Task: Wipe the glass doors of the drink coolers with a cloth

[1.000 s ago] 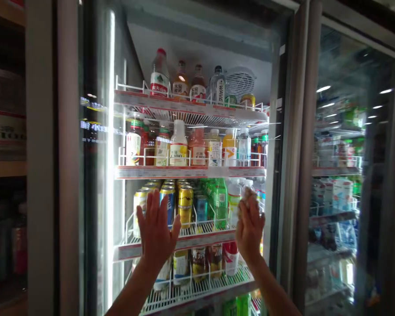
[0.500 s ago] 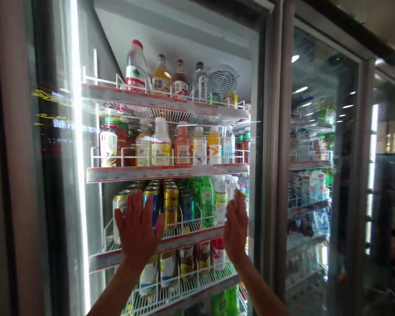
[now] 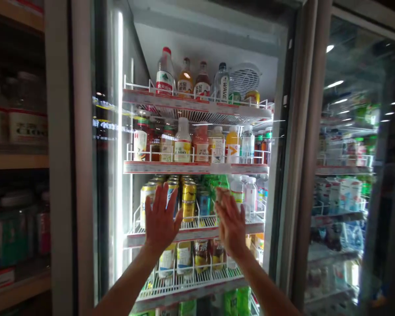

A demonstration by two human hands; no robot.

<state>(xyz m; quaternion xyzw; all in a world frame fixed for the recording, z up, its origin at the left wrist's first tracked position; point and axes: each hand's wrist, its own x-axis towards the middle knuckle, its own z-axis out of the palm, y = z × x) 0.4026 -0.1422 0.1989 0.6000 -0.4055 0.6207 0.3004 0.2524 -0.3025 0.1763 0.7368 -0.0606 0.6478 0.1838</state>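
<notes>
My left hand [image 3: 162, 219] is raised with its fingers spread and nothing in it. In the view it overlaps the yellow and blue cans on the can shelf. My right hand [image 3: 231, 219], also raised and holding nothing, has its fingers stretched out, in front of the green bottles [image 3: 222, 181] and clear bottles [image 3: 250, 193]. Between the hands a gold can [image 3: 188, 199] shows beside a teal can [image 3: 204, 202]. Behind both hands stands the lit drinks fridge, with a wire shelf [image 3: 199, 235] at hand height. Whether either hand touches the glass I cannot tell.
Higher shelves hold juice bottles [image 3: 201, 142] and a large red-capped bottle [image 3: 165, 72]. More cans [image 3: 184, 256] stand below. Left is a dark shelf unit [image 3: 18, 161] with bottles; right, past the metal door frame [image 3: 311, 145], is another glass-doored fridge [image 3: 342, 184].
My view has turned left, so the fridge appears further right and the left shelf unit has come in. My hands are closer together, the right one now over the green bottles.
</notes>
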